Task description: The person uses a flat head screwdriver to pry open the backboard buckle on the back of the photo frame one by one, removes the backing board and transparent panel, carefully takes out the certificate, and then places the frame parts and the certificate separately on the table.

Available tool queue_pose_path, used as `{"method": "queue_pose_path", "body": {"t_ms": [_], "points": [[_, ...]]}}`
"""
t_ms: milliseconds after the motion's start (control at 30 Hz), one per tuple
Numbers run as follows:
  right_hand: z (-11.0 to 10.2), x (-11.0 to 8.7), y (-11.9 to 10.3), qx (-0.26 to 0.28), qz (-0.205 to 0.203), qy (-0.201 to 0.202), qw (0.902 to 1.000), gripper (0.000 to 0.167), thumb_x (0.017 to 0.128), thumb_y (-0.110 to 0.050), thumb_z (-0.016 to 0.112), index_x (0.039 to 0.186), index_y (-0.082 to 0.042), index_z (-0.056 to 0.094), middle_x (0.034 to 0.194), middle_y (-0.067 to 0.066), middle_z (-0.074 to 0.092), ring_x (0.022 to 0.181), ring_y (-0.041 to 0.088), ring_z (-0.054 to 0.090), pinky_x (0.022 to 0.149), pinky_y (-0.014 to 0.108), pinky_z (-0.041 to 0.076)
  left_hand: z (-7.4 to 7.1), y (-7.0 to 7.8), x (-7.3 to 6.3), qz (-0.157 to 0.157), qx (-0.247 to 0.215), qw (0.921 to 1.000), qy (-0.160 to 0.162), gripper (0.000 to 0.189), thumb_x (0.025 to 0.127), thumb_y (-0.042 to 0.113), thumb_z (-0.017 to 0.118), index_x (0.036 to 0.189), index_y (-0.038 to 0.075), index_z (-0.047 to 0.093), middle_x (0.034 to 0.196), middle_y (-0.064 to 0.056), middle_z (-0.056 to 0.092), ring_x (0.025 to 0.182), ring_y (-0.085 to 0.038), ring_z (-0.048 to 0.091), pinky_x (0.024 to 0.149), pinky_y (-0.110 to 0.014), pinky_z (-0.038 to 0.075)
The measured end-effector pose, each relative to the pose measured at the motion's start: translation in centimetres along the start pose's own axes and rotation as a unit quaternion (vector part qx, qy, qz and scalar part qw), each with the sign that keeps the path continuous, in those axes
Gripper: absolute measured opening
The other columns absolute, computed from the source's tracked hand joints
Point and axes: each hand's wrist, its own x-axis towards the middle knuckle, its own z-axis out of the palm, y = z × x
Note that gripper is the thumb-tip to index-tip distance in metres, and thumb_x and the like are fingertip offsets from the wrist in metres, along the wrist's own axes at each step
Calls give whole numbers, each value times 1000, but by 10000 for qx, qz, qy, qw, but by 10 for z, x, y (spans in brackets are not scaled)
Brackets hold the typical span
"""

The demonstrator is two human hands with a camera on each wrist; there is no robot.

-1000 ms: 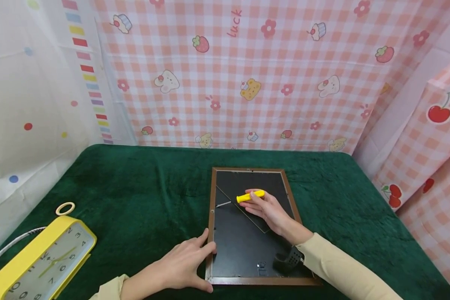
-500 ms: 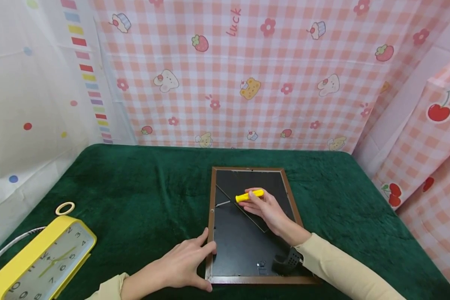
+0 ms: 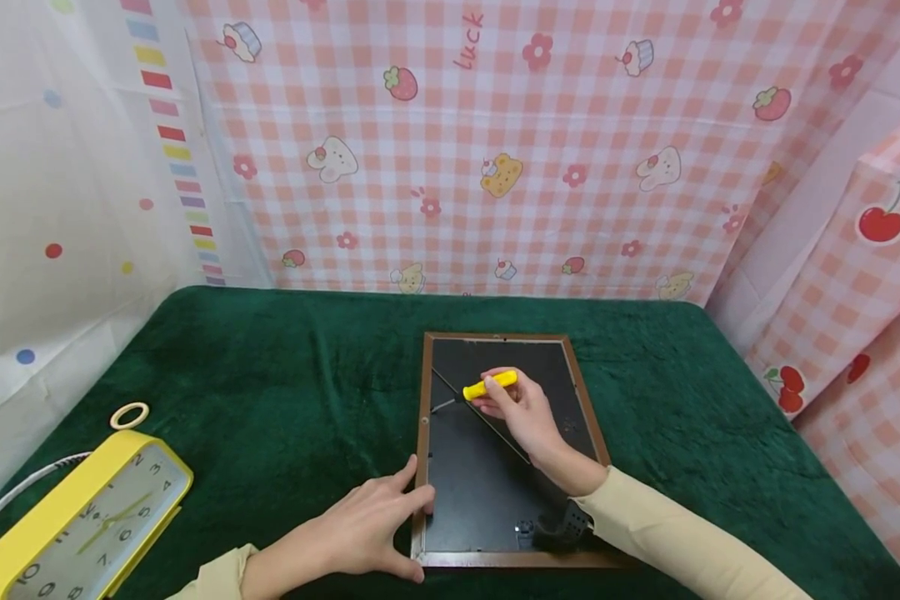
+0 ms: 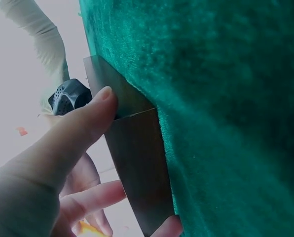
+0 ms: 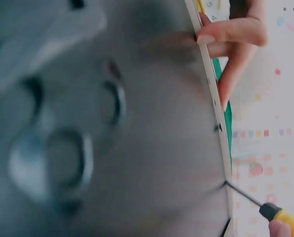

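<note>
A picture frame with a brown rim (image 3: 525,561) lies back side up, showing its black backing board (image 3: 472,492). My right hand (image 3: 528,421) grips a screwdriver (image 3: 491,385) by its yellow handle. Its thin metal shaft slants down to the left, and the tip meets the inner side of the frame's left rim, as the right wrist view shows too. My left hand (image 3: 371,525) rests against the frame's near left corner, thumb (image 4: 88,123) at the near side and index finger (image 5: 226,33) over the left rim. A thin cord (image 3: 506,439) crosses the backing under my right hand.
A yellow clock (image 3: 93,517) stands at the left, with a pale ring (image 3: 129,416) behind it and a grey-white cable (image 3: 22,492) beside it. Green cloth (image 3: 307,375) covers the table. Patterned curtains (image 3: 450,150) hang at the back and sides.
My right hand has shifted slightly left and up, with the screwdriver's handle rising and its shaft tilting more steeply. The left hand and the frame have stayed in place.
</note>
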Motion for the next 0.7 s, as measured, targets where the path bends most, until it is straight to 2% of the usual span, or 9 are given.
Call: {"method": "queue_pose_path", "body": {"t_ms": [67, 167, 300, 433, 500, 633, 700], "points": [[5, -5, -9, -257, -181, 99, 9995, 26, 88, -12, 55, 107, 5, 52, 97, 17, 58, 83, 27, 61, 71, 28, 48, 0, 0, 0, 6, 16, 10000, -5, 45, 61, 47, 75, 89, 23, 49, 131, -31, 30, 48, -4, 33, 37, -19, 31], [11, -7, -11, -802, -657, 172, 9945, 23, 86, -12, 57, 104, 3, 55, 94, 14, 60, 79, 26, 61, 69, 26, 49, -1, 0, 0, 12, -20, 10000, -33, 43, 62, 47, 75, 88, 24, 50, 131, -31, 30, 47, -4, 31, 37, -19, 31], [18, -4, -7, -1499, -1240, 175, 9807, 20, 85, -15, 59, 100, -2, 58, 88, 4, 63, 74, 18, 62, 65, 24, 49, -1, 0, 0, 36, -61, 10000, -47, 40, 64, 46, 74, 88, 24, 52, 131, -30, 30, 48, -3, 32, 38, -18, 31], [26, -5, -12, -2008, -1575, 172, 9667, 16, 85, -15, 61, 99, -8, 60, 86, -2, 64, 72, 9, 61, 63, 22, 49, -2, 1, 1, 22, -53, 9999, -83, 39, 64, 46, 74, 89, 24, 53, 130, -31, 31, 49, -3, 33, 39, -18, 31], [29, -6, -14, -2243, -1754, 200, 9584, 15, 84, -16, 62, 98, -11, 60, 84, -4, 64, 67, 3, 58, 59, 21, 48, -2, 1, 1, 15, -64, 9999, -106, 39, 64, 46, 74, 89, 24, 53, 130, -31, 32, 49, -3, 34, 39, -18, 31], [33, -6, -17, -2592, -2114, 179, 9422, 14, 83, -17, 63, 96, -11, 60, 75, -7, 62, 53, 4, 49, 48, 22, 42, -1, 0, 2, 50, -80, 9999, -113, 39, 64, 45, 74, 89, 24, 53, 129, -31, 32, 49, -3, 35, 40, -18, 32], [32, -3, -19, -2663, -2142, 94, 9398, 15, 83, -18, 62, 96, -10, 60, 75, -7, 62, 53, 5, 49, 47, 22, 42, -1, 0, 2, 63, -70, 9999, -114, 39, 64, 46, 74, 89, 24, 53, 129, -31, 32, 50, -3, 35, 40, -18, 32]]}}
